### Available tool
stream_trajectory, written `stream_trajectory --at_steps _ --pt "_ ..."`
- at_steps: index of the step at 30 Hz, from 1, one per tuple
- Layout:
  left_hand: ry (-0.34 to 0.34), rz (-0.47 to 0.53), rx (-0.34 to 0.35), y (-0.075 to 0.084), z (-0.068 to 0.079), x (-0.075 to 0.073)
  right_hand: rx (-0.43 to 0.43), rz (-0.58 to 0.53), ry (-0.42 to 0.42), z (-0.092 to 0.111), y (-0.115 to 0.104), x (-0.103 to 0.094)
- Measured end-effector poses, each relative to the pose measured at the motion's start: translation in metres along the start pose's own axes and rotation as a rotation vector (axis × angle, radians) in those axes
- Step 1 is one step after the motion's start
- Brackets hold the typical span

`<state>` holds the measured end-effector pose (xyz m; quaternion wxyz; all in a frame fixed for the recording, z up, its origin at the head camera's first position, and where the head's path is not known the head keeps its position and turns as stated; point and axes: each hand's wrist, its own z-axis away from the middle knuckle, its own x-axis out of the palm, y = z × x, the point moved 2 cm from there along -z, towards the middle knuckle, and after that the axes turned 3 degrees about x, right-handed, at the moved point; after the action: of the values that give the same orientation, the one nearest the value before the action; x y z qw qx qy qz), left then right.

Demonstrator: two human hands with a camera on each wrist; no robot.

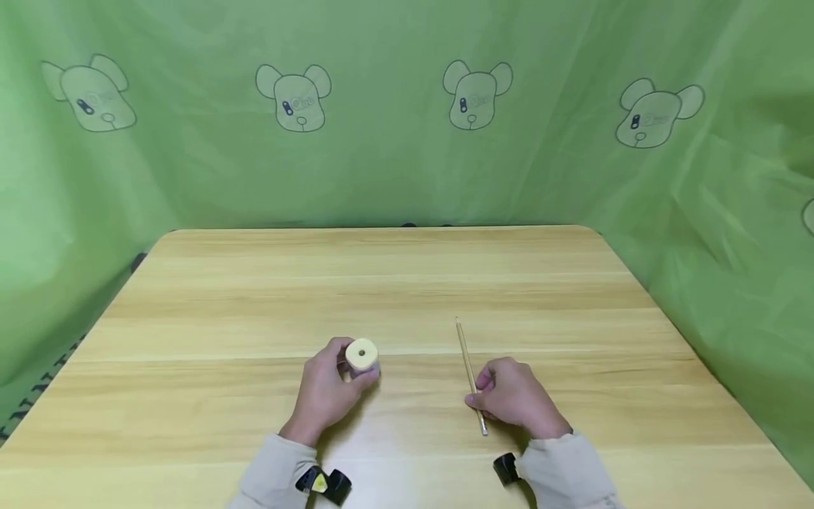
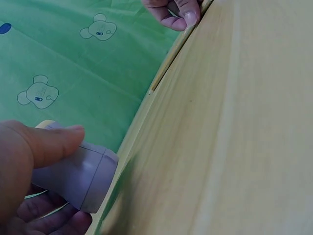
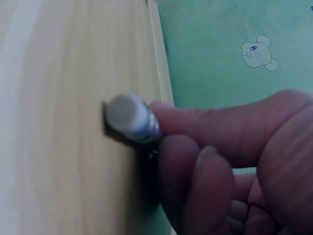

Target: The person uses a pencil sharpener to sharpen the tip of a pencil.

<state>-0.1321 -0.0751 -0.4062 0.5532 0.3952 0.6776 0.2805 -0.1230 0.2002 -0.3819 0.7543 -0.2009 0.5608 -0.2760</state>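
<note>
My left hand (image 1: 326, 391) holds a small pencil sharpener (image 1: 361, 345) with a cream top and a round hole in its middle. Its lavender body (image 2: 80, 171) sits between thumb and fingers in the left wrist view, seemingly just above the tabletop. To the right, my right hand (image 1: 514, 396) pinches a light wooden pencil (image 1: 465, 350) between thumb and fingers near its rear end. The pencil's tip points away from me toward the far side of the table. A pale eraser (image 3: 124, 113) with a shiny band faces the right wrist camera.
A light wood-grain table (image 1: 254, 297) with rounded far corners spans the view. Green curtains (image 1: 394, 170) printed with bear heads hang behind it and along both sides. Dark wrist mounts (image 1: 506, 469) sit at both sleeves, close to the tabletop.
</note>
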Motion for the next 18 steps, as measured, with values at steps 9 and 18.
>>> stream_trajectory --at_steps 9,18 --pt "0.014 0.005 -0.036 0.001 0.001 0.000 -0.038 -0.010 0.019 -0.003 0.004 0.000" --pt "0.061 0.022 0.000 -0.001 -0.002 -0.005 -0.067 -0.026 0.087 -0.011 0.009 -0.007"
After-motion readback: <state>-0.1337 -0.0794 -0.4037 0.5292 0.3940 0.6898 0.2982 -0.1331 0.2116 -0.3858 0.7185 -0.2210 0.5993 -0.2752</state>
